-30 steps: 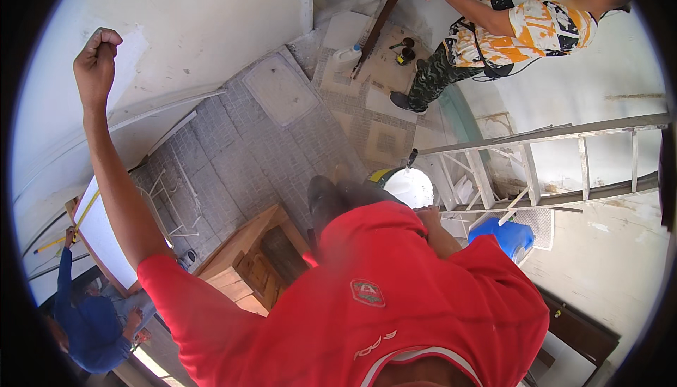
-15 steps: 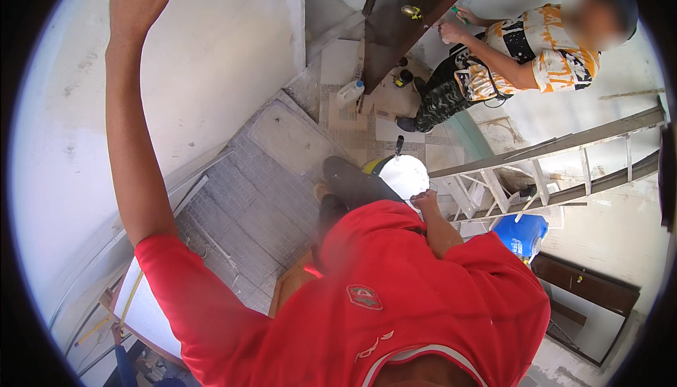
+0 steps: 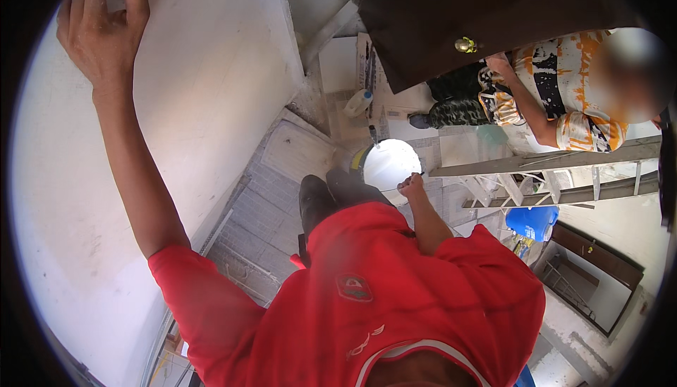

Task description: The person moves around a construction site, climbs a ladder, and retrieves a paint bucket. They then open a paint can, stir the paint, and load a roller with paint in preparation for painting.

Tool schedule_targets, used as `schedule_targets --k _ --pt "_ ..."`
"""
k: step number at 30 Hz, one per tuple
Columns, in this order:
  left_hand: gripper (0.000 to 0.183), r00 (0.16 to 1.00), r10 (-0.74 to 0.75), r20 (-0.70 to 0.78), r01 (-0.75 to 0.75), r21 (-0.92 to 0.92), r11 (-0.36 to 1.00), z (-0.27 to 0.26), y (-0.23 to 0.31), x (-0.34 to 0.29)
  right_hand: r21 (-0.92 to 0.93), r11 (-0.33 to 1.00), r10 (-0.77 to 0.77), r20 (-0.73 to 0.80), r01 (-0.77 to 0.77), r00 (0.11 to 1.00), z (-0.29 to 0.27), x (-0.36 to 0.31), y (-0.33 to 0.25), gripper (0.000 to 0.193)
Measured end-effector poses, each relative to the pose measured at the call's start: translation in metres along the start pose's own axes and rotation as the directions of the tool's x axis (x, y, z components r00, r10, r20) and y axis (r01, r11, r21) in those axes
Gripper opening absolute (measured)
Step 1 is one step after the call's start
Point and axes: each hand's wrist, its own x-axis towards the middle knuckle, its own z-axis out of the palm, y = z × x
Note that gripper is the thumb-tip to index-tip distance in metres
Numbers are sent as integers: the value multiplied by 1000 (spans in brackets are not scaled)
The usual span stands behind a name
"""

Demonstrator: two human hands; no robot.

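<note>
My left arm is stretched out to the upper left. My left hand (image 3: 102,38) is close to the pale wall (image 3: 204,55), fingers bent and apart, with whitish smears on the skin. I see nothing held in it; the fingertips run into the dark rim of the picture. Low in front of me, my right hand (image 3: 411,185) is closed at the near right edge of a white bucket (image 3: 392,166), seemingly on its thin handle. White material, perhaps paint, fills the bucket's round top. A dark-handled tool (image 3: 373,134) sticks up at its far edge, its head not made out.
A co-worker in a patterned shirt (image 3: 546,83) stands behind a dark brown door (image 3: 486,6) with a brass knob (image 3: 465,45). A ladder (image 3: 543,168) lies across the right, beside a blue container (image 3: 532,222). A white jug (image 3: 357,103) stands on the covered floor (image 3: 247,225).
My left hand has moved further left, its fingers now more spread. The brown door has swung across in front of the co-worker. My view has shifted; my right hand stays at the bucket.
</note>
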Motion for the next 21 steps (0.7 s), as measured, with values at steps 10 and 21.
schedule_targets --k 10,21 --pt "23 973 -195 -126 203 56 978 42 2 -15 8 994 -113 143 113 983 154 -100 -49 41" --pt "21 980 -196 37 186 -522 832 33 54 -22 157 961 -270 356 228 895 361 -152 -126 31"
